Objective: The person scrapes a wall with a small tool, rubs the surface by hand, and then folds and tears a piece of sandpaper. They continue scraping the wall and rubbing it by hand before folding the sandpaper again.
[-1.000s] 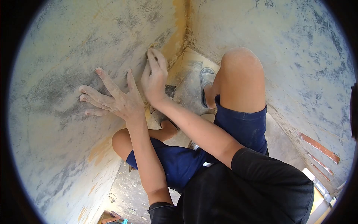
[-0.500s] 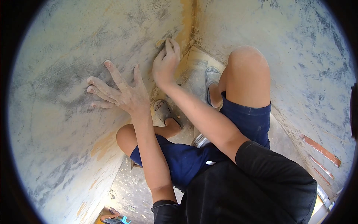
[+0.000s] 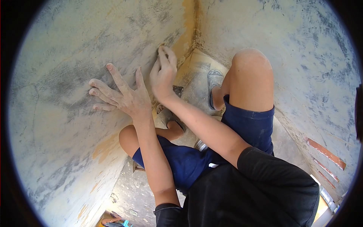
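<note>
My left hand (image 3: 124,94) rests on the patchy grey-white wall (image 3: 56,125), dusty fingers spread wide, with nothing in it. To its right, my right hand (image 3: 164,73) is against the same wall near the corner. Its fingers are bent and close together; a dark edge shows by the fingertips, but whatever they press or hold is hidden behind them. Pale dust coats both hands. The wall around them has dark smudges and scuffs, with a yellowish strip (image 3: 185,34) running down beside the corner.
A second wall (image 3: 302,56) meets the first at the corner. My bent knee (image 3: 252,68) and sandaled foot (image 3: 215,85) are close to it. Beside my right wrist lies a small dark patch (image 3: 177,90) on the floor. Orange-brown strips (image 3: 325,151) mark the right wall; a turquoise item (image 3: 126,223) lies at bottom left.
My right hand has slid down and slightly left along the wall, nearer my left hand. The dark patch beside the wrist shows more. My left hand has stayed nearly still.
</note>
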